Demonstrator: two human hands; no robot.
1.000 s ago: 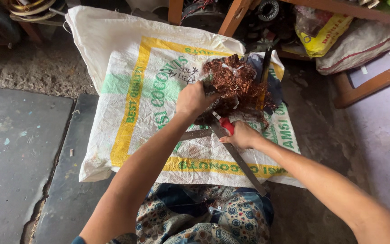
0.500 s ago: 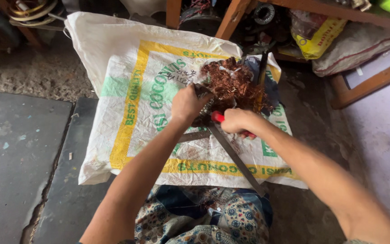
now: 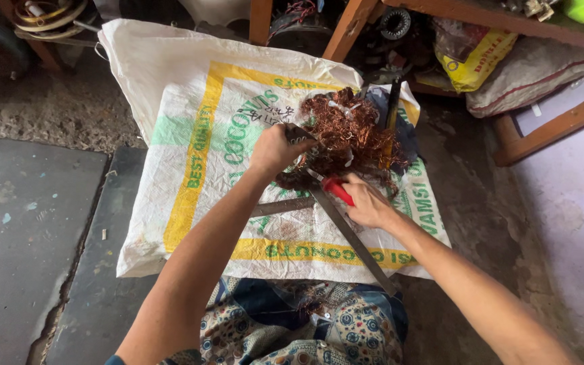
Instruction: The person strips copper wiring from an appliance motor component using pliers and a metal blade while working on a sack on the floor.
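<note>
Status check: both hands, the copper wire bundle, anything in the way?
Left hand gripping copper wire bundle. Right hand on red-handled tool. Long metal bars lie crossed on woven sack beneath.

The woven sack (image 3: 190,135) is white, with a broad yellow border band, pale green corner patches and green lettering. On its upper right part, the tangle of wire (image 3: 346,135) is coppery reddish-brown, flecked with small white bits. Just below the tangle, the tool handle (image 3: 337,190) is bright red, and the long bar (image 3: 353,236) crossing the sack's lower edge is dull grey. Below the sack, the cloth (image 3: 305,324) is dark blue with a cream and tan floral print. Left of the sack, the floor (image 3: 21,223) is grey, speckled with pale spots. Up right of the sack, a bag (image 3: 478,64) is yellow.
</note>
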